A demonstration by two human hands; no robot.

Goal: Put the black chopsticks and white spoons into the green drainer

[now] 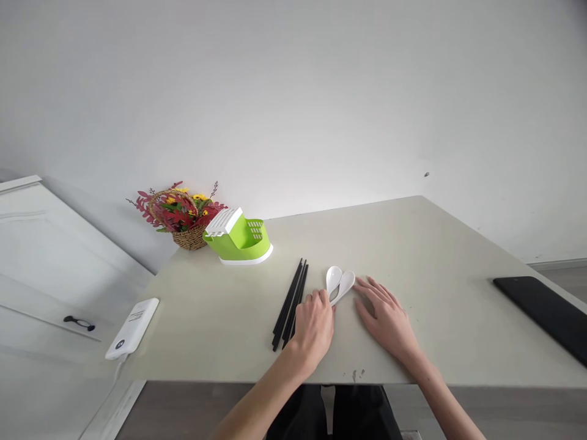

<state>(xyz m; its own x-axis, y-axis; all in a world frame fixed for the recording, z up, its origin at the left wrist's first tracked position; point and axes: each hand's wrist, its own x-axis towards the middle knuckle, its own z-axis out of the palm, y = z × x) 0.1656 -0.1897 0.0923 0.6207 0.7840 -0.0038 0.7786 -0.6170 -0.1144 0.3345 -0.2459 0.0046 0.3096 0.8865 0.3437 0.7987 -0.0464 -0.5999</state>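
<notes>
Two white spoons lie side by side on the table, bowls pointing away from me. My left hand is closed over the handle of the left spoon, and its fingers hide much of both handles. Just right of them, my right hand rests flat with its fingers apart, the tips close to the right spoon's bowl; whether they touch cannot be made out. Several black chopsticks lie in a loose bundle at the left hand's outer side, their near ends partly behind it. Farther back stands a green and white utensil holder.
A wicker basket of artificial flowers stands behind the holder at the back left. A white power bank with a cable sits at the left edge. On the right lies a black phone-like slab. The wall borders the table's far side.
</notes>
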